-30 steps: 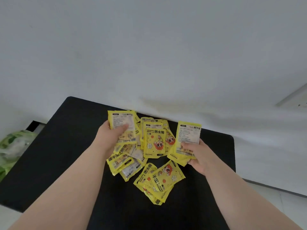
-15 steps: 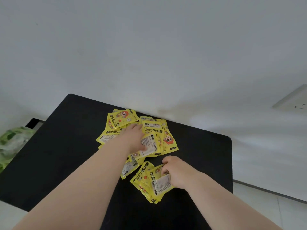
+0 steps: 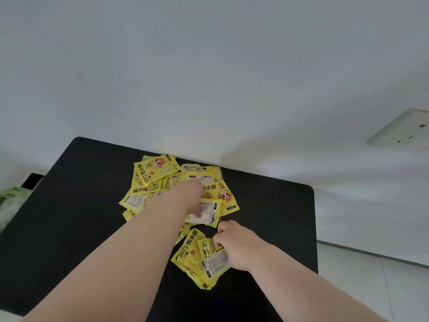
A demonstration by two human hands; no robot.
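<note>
On the black counter (image 3: 69, 205), the left hand (image 3: 192, 197) lies over the middle of the pile of yellow hand-warmer packets (image 3: 151, 175), pinching a label-up packet (image 3: 209, 211). At the pile's near right edge, the right hand (image 3: 236, 247) curls its fingers around a second packet (image 3: 214, 263).

Mid-frame, yellow hand-warmer packets (image 3: 209, 211) lie overlapping in a larger upper heap (image 3: 155, 169) and a smaller lower stack (image 3: 191, 251), some label-side up.

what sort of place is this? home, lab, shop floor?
Likely a plain room in a home or small office, not a shop floor: small black table against a bare white wall, a wall socket at right, pale tiled floor. Yellow packets lie on the table.
</note>
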